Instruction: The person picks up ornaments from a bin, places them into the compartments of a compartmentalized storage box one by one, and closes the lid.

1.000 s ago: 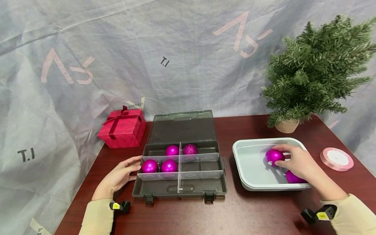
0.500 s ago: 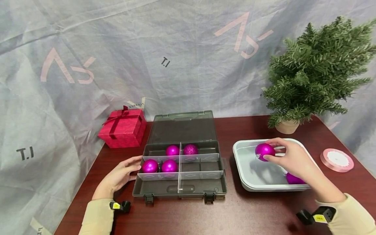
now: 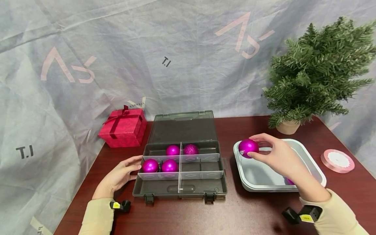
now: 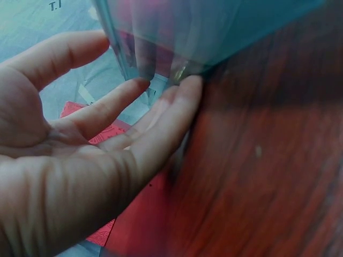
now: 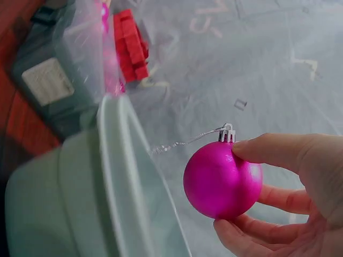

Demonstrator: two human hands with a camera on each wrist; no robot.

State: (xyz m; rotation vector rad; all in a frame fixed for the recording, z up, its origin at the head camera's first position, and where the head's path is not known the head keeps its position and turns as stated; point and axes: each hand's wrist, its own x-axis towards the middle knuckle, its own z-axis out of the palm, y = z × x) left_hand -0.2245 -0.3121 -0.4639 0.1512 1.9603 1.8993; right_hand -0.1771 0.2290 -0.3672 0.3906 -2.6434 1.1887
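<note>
My right hand (image 3: pixel 279 156) pinches a shiny magenta Christmas bauble (image 5: pixel 220 182) between thumb and fingers, above the left rim of the white basin (image 3: pixel 258 187). A silver cap and a thin string show on the bauble. Part of another magenta bauble (image 3: pixel 290 181) lies in the basin, mostly hidden by my right forearm. With relaxed fingers, my left hand (image 3: pixel 121 173) touches the left side of the dark see-through divider box (image 3: pixel 202 189). Its lid lies back. Two baubles sit in its middle-left compartment, one in the rear-left, and a glittery bauble (image 3: pixel 191 149) in the rear-right.
A red gift box (image 3: pixel 124 129) with a ribbon stands at the back left. Behind the basin rises a small potted fir tree (image 3: pixel 311 78). A pink ribbon roll (image 3: pixel 337 161) lies to the basin's right. Grey cloth (image 3: pixel 132 65) hangs behind the table (image 3: pixel 235 212).
My right hand has lifted the bauble from inside the basin and carried it left to the basin's left rim. My left hand and the divider box stay where they were.
</note>
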